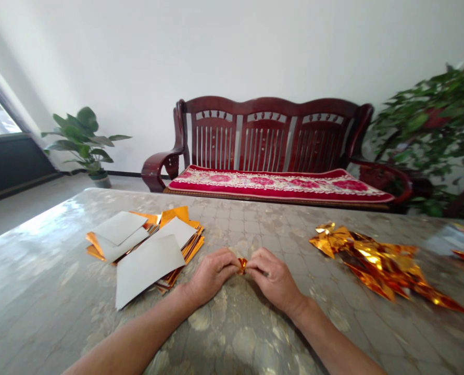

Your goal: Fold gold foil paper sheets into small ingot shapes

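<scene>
At the middle of the table, my left hand (pixel 216 271) and my right hand (pixel 273 273) meet fingertip to fingertip. Between them is a small piece of shiny gold foil paper (pixel 242 265), pinched from both sides; most of it is covered by my fingers. To the left of my left hand lies a loose stack of foil paper sheets (pixel 153 265), some with the pale grey back up and others showing gold edges. Right of my right hand sits a heap of folded gold foil pieces (pixel 380 263), pointed at their ends.
A patterned cover lies over the table (pixel 251 338). At the right edge is a clear plastic bag (pixel 446 239) beside more gold foil. Behind the table stands a dark red wooden bench (pixel 265 140) with a red floral cushion (pixel 282 185). Potted plants (pixel 85 140) flank it.
</scene>
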Available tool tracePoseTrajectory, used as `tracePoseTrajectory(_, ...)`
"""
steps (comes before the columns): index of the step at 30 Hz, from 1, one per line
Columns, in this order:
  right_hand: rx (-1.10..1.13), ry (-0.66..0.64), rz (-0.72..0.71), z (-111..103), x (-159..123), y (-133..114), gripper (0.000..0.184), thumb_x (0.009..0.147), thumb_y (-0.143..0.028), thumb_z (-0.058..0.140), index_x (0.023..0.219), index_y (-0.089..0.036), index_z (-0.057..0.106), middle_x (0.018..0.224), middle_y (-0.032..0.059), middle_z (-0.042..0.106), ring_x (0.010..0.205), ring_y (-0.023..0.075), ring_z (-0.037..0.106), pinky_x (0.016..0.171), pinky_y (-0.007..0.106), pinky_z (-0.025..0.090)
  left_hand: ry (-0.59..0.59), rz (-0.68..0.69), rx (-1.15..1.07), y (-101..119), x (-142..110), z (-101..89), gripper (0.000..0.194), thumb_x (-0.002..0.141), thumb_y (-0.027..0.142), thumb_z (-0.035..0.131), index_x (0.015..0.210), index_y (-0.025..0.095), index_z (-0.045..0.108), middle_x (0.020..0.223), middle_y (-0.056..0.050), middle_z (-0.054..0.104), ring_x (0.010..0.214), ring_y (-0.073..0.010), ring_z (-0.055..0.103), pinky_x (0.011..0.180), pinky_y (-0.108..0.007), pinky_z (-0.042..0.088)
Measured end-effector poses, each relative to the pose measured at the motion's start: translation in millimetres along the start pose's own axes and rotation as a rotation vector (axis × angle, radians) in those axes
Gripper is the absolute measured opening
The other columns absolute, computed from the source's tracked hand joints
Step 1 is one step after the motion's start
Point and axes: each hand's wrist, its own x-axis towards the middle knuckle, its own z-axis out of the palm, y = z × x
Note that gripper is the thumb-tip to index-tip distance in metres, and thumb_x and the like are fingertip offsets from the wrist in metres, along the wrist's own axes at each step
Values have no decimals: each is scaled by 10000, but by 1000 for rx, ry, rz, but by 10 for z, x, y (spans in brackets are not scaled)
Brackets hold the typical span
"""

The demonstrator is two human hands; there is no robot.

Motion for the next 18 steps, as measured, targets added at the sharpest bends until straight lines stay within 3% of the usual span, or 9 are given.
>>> tracePoseTrajectory(18, -66, -40, -17, 19, 17, -101, 159, 878, -91, 531, 811, -213, 607, 802, 14, 560, 775, 151, 555, 692, 257, 442, -63, 7, 98, 104, -6, -6, 208, 959, 203, 510, 785, 170, 619, 807, -14, 607, 796, -130, 567, 742, -229, 429)
